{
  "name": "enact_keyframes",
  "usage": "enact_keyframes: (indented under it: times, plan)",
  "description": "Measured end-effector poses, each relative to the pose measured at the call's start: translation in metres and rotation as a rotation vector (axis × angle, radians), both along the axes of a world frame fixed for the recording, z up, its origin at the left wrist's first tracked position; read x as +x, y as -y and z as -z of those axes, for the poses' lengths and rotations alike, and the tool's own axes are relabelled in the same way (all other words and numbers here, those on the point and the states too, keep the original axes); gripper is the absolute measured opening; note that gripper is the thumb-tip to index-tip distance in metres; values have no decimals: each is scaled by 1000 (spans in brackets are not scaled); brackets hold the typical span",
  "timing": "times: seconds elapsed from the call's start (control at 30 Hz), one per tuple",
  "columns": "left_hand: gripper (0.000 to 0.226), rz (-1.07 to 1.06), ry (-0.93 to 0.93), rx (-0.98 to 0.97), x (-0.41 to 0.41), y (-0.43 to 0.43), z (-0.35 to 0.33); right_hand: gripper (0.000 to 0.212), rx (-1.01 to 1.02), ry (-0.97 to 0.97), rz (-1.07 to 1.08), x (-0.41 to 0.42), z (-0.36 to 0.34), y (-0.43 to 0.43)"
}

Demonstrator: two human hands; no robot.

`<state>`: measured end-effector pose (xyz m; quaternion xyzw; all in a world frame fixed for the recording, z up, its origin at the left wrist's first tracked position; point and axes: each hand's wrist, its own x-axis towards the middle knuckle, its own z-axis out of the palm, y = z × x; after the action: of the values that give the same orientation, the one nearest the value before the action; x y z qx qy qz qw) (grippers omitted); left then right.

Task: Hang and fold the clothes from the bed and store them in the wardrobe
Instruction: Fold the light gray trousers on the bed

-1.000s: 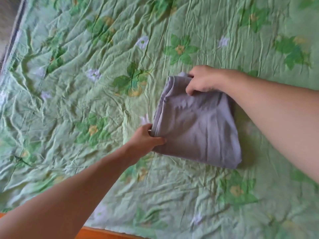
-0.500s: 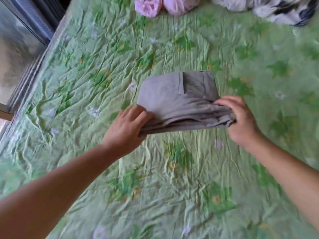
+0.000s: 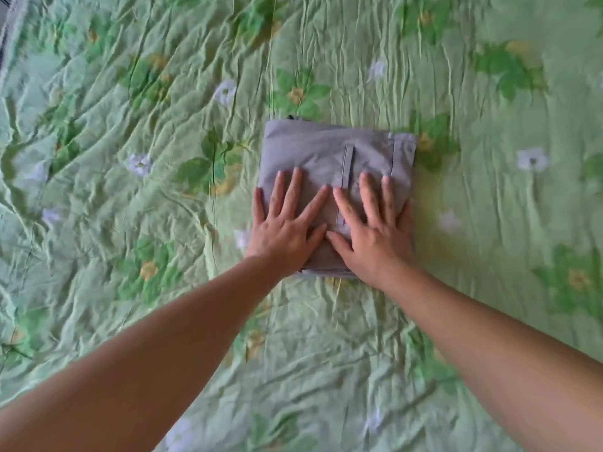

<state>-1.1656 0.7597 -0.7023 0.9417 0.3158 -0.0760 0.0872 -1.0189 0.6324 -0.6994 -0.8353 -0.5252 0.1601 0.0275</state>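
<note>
A grey garment (image 3: pixel 326 148), folded into a compact rectangle with a belt loop showing on top, lies flat on the green floral bedspread (image 3: pixel 130 125). My left hand (image 3: pixel 287 220) presses on its left half with straight, spread fingers. My right hand (image 3: pixel 372 223) presses on its right half the same way, beside the left hand, thumbs nearly touching. The near edge of the fold is hidden under my palms.
The wrinkled bedspread fills the whole view on every side of the garment. A strip of the bed's left edge (image 3: pixel 5 31) shows at the top left corner. No other clothes are in view.
Both hands let go of the garment's sides, and it now lies flat under my two open palms. The view has tilted down, so the pink and patterned clothes are out of frame.
</note>
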Motion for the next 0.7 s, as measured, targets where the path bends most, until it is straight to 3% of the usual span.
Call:
enact_keyframes:
  times: [0.13, 0.27, 0.37, 0.43, 0.53, 0.7]
  plan:
    - [60, -20, 4, 15, -12, -20, 36, 78, 4, 147, 48, -24, 27, -14]
    - [60, -12, -5, -45, -11, -23, 29, 73, -101, 57, 55, -17, 19, -22]
    - [61, -102, 43, -100, -17, -26, 17, 55, 81, 92, 54, 12, -2, -31]
    - [64, -146, 51, -97, -22, -28, 15, 59, 149, 210, 10, 38, -2, -45]
    - [70, -121, 45, -40, -20, -31, 26, 72, 24, 211, -65, 78, 16, -70]
    - [72, -94, 11, -51, -16, -37, 36, 76, -156, 156, -47, 88, 33, -78]
